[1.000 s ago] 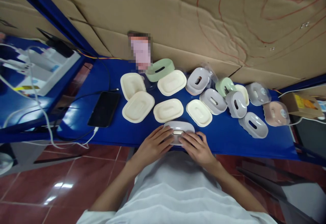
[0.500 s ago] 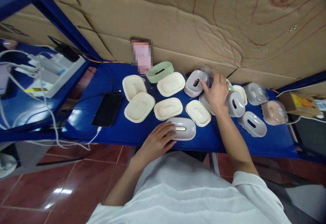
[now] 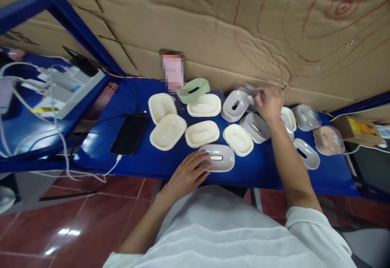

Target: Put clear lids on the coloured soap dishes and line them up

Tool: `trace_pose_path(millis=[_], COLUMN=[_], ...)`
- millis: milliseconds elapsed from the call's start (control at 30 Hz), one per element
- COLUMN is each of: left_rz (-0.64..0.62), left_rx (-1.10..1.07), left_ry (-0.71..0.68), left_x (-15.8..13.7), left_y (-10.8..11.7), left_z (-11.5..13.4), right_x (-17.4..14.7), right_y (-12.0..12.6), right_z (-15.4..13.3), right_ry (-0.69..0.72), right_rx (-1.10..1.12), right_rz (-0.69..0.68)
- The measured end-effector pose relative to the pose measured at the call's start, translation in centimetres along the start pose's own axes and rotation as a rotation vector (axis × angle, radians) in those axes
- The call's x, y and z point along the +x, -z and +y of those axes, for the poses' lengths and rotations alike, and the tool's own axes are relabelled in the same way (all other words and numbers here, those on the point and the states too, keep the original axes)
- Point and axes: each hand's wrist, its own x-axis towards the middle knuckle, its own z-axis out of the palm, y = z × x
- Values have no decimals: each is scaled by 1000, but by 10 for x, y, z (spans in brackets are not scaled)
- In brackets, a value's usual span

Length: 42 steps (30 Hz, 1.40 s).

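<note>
Close to the front edge of the shelf lies a grey oval soap box [image 3: 224,164] with a pale slot insert in its top. My left hand [image 3: 191,170] holds its left end, fingers over the top and thumb at the front. Farther back, my right hand [image 3: 270,103] has its fingers curled at the edge of a clear plastic lid [image 3: 251,93]; the fingertips are partly hidden. This lid leans behind a grey slotted cover [image 3: 235,105]. Below my right hand sits another grey soap box [image 3: 254,127]. Cream trays [image 3: 202,134] lie left of it, several in all.
A green slotted cover [image 3: 195,90] stands at the back. Clear-lidded boxes, one grey [image 3: 305,117] and one pinkish [image 3: 328,140], sit at the right beside a small cardboard box [image 3: 359,129]. A phone [image 3: 128,134] with a cable lies left; a power strip [image 3: 73,93] is beyond.
My right hand has moved back and right, uncovering the grey soap box below it. The clear lid has shifted and its round sticker now shows. My left hand stays on the front soap box.
</note>
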Motion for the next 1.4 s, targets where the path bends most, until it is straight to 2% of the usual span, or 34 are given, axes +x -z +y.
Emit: trace_pose_path(millis=[100,167,333,433,500,600,767,967,1200,1400], left_rz=[33,60,82,122,124,94,50,15,-32,-5], left_rx=[12,22,16,-5,-6,-1,1,-80,-106,-88], left_ry=[12,28,95,94,81,71,102,174,230,237], left_x=[-2,-4,-6,-6,-7,-8,-7,-6,-6,-3], left_y=[-1,-1,-3,-5,-6,-7,-4,-2,-1,-2], left_z=[1,2,2,0,-2,-4,-3,-7,-6,-5], right_x=[-27,-56,-137,-174,-193,-213,-222,-204,-197,-203], right_y=[16,23,25,30,35,39,35,33,35,33], right_z=[-15,-25,-59,-77,-83,-87,-93,-97,-95,-95], right_ry=[65,186,463,590,622,623,647,701,683,602], right_rx=[-23,29,138,180,189,204,244,322,326,329], right_rz=[250,301,225,89,17,-20,-156,-358,-357,-358])
